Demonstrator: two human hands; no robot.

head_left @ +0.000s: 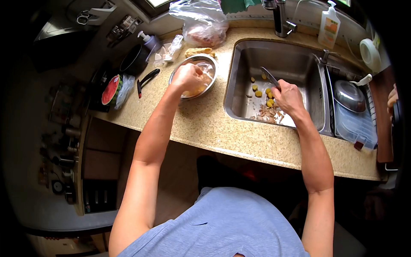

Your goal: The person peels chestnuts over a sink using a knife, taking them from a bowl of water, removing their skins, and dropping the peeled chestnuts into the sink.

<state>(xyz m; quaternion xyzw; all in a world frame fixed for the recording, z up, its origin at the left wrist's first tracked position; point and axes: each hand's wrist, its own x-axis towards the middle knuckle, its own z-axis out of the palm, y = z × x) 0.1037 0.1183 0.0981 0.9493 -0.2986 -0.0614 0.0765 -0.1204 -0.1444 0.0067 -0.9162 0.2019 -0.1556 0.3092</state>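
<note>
The person's right hand (286, 95) is closed around the handle of a slim, dark-bladed metal knife (270, 77), which points up and away over the rectangular stainless-steel sink basin (299, 64). The left hand (188, 78) is curled over the round, shiny metal bowl (210, 88) on the speckled beige stone desk (231, 132), left of the basin; its fingertips are lost in glare and liquid, so one cannot tell whether they pinch a piece.

Small, rounded yellow-green chunks (269, 91) lie on the basin floor below the knife, with a heap of thin brown peelings (267, 113) at the near side. The main hazard seems to be the bare blade: wet fingers could let the handle turn, and a left hand brought across to the basin could meet the edge. Loose chunks could roll into the peelings and pick up scraps. A hard press on the bowl's rim could tip it and spill liquid over the desk, towards the black-handled tool (148, 77) lying farther left.
</note>
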